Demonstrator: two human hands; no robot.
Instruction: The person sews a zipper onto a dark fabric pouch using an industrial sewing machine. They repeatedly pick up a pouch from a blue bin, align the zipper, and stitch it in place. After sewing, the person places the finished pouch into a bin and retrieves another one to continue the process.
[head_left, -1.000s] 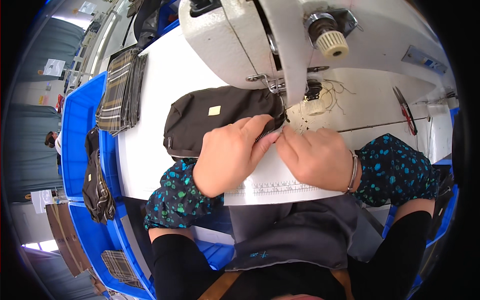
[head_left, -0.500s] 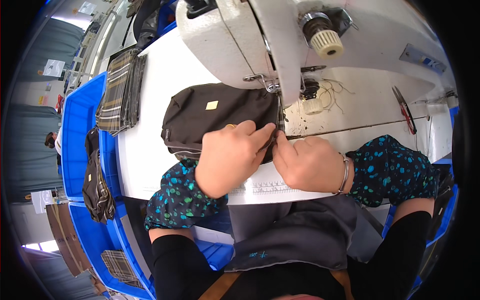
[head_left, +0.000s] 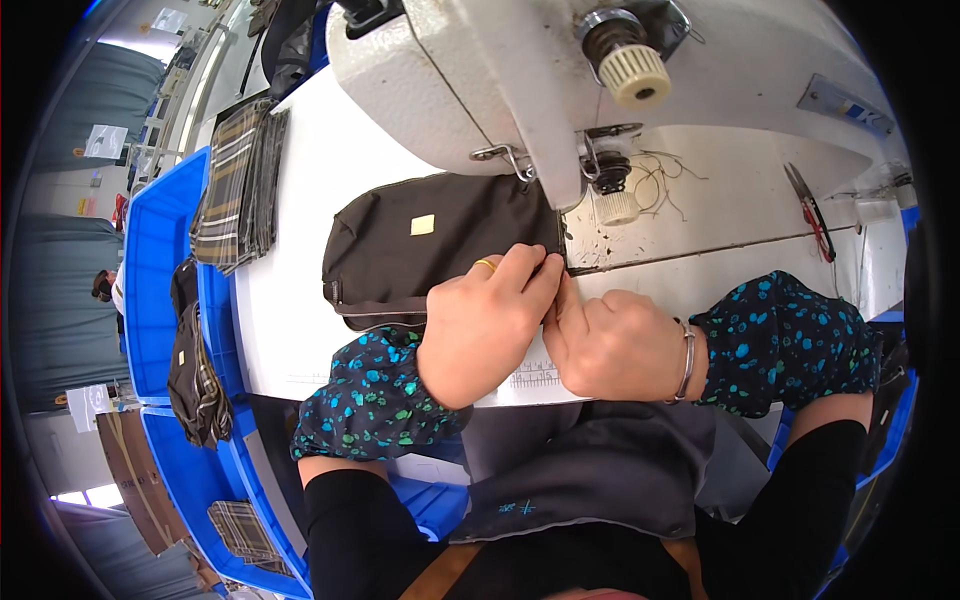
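A dark brown fabric pouch with a small pale label lies flat on the white sewing table. Its right edge runs under the head of a white sewing machine. My left hand rests on the pouch's near right corner, fingers bent together on the edge. Pressed up against it, my right hand pinches the same edge with thumb and forefinger. The exact bit of cloth between the fingertips is hidden. The machine's needle area is mostly covered by its head.
Red-handled scissors and loose thread lie right of the machine. On the left, folded plaid cloth is stacked by a blue bin, and another dark pouch hangs over the bin's edge. A person is far off left.
My left hand has shifted slightly right and nearer me, and both hands have drawn closer together at the pouch's corner. The zipper and plaid strip seen at the edge before are now covered.
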